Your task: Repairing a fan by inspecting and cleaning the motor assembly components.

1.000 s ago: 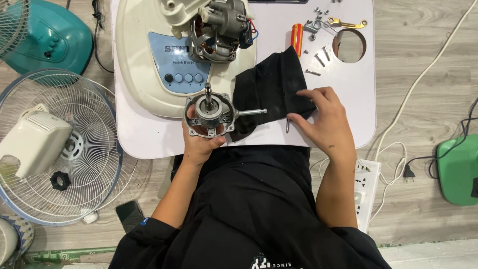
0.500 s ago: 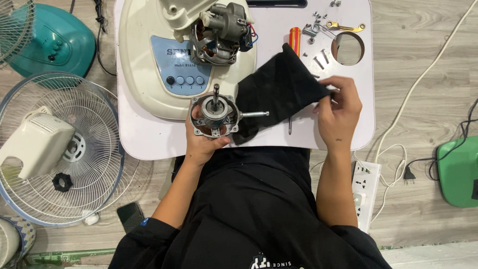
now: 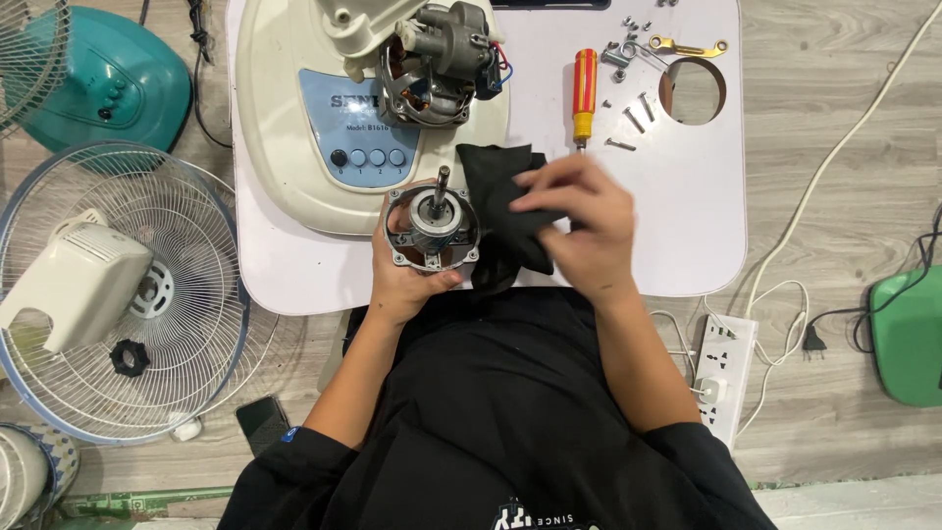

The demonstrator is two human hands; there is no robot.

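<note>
Wooden flooring surrounds my white table point(image 3: 687, 245). At frame centre my left hand point(image 3: 407, 285) grips the round motor part point(image 3: 432, 228); just right, my right hand point(image 3: 579, 221) clutches a black cloth point(image 3: 500, 186).

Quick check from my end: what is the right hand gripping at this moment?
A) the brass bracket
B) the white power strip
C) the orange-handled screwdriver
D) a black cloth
D: the right hand is closed on the black cloth, beside the round metal motor part that the left hand holds; the orange-handled screwdriver lies untouched on the white table.
</note>
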